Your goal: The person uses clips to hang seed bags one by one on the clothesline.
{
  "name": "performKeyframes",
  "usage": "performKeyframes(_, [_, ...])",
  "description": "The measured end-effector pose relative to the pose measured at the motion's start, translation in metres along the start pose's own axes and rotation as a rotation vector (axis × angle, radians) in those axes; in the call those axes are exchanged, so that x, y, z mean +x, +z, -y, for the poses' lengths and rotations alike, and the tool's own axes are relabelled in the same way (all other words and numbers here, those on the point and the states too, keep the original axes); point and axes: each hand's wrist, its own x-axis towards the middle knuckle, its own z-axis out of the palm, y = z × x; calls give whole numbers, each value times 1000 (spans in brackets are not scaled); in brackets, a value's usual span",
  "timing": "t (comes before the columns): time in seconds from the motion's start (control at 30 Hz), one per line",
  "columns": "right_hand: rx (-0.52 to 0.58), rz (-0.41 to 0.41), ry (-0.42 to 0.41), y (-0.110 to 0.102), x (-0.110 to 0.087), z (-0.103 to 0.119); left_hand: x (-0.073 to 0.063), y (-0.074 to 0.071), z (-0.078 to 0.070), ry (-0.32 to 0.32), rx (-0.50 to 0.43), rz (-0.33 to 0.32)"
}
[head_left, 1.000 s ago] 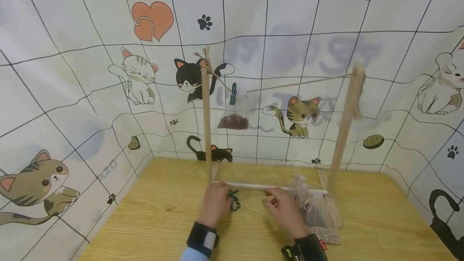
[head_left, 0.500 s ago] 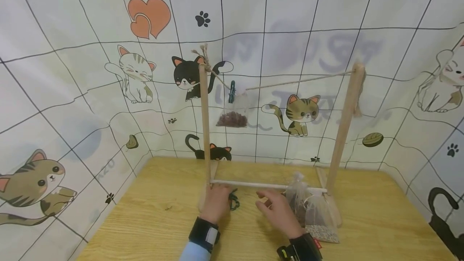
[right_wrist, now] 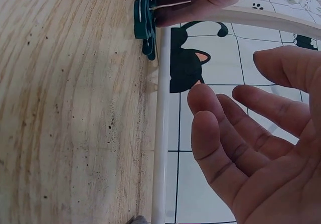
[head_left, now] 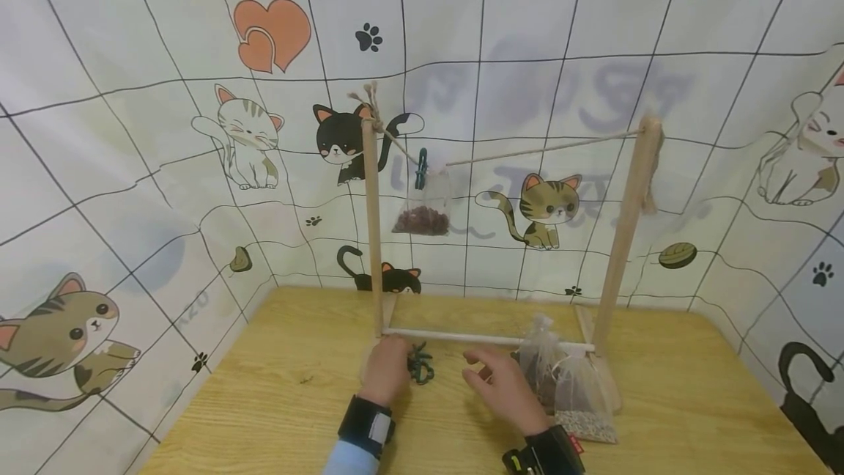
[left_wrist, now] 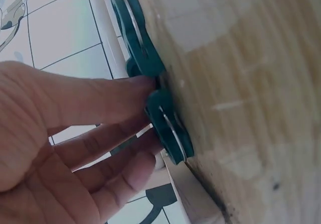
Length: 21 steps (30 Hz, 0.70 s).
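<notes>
At the foot of the left post, my left hand is at a small cluster of dark green clothespins on the table. In the left wrist view its thumb and fingertips pinch at a clothespin, with another clothespin beside it. The fingertips are partly hidden behind the thumb. My right hand hovers to the right, holding nothing, its fingers loosely bent. Just beyond it stand two sheer drawstring bags, one with dark contents and one with pale grains.
A wooden frame has a left post, a right post and a white crossbar. From its sagging rope hangs a bag of reddish-brown pieces, clipped by a green clothespin. A cat-print sheet surrounds the wooden table.
My left hand has shifted slightly left and the clothespins beside it show more fully. My right hand has drifted a little left, away from the bags.
</notes>
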Motion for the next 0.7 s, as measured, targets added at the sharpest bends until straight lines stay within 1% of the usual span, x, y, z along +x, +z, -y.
performKeyframes(0.1, [7,8,10,-1,-1,1,-1,-1,2,-26,-66,22])
performKeyframes(0.27, [23,10,18,-3,-1,2,0,-10,2,-64,-187,82])
performKeyframes(0.33, [26,6,11,-3,-1,3,1,-15,2,-79,-247,94])
performKeyframes(0.4, [27,1,6,-3,-1,3,2,-19,2,-81,-295,89])
performKeyframes(0.5, [36,2,7,-3,0,3,5,-27,0,-55,-358,75])
performKeyframes(0.57, [47,5,9,-3,0,3,7,-32,-2,-18,-389,57])
performKeyframes(0.63, [62,6,11,-3,0,3,9,-37,-5,6,-443,43])
performKeyframes(0.7, [82,4,16,-2,0,3,10,-41,-9,36,-516,21])
